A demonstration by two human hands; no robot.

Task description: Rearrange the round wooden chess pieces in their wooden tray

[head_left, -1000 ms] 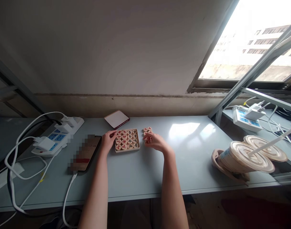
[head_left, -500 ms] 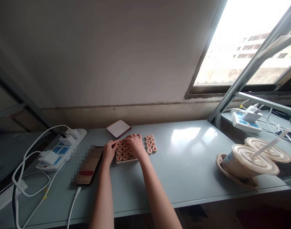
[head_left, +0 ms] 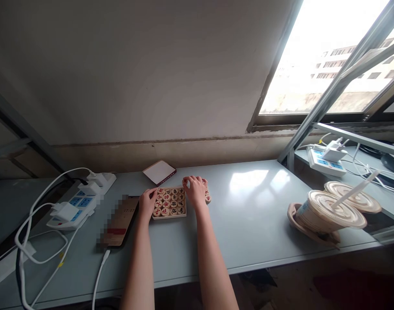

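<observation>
Pale grey-blue table (head_left: 255,215) runs across the lower frame. On it: power strip (head_left: 79,200) far left, phone (head_left: 119,220), tray of chess pieces (head_left: 169,202) at center, white box (head_left: 159,172) behind, lidded cups (head_left: 329,213) lower right.

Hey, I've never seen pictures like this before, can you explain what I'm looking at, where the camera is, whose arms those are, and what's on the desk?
The camera sits on a person's head, looking forward and down, so the two bare arms are the wearer's own. No machine is involved. On the grey desk lies a shallow box filled with round wooden game pieces marked in red and black. The left hand rests against the box's left edge. The right hand covers a few loose pieces beside the box; whether it holds one is hidden. Nearby lie a phone, a power strip, a small white lid and lidded drink cups.
</observation>
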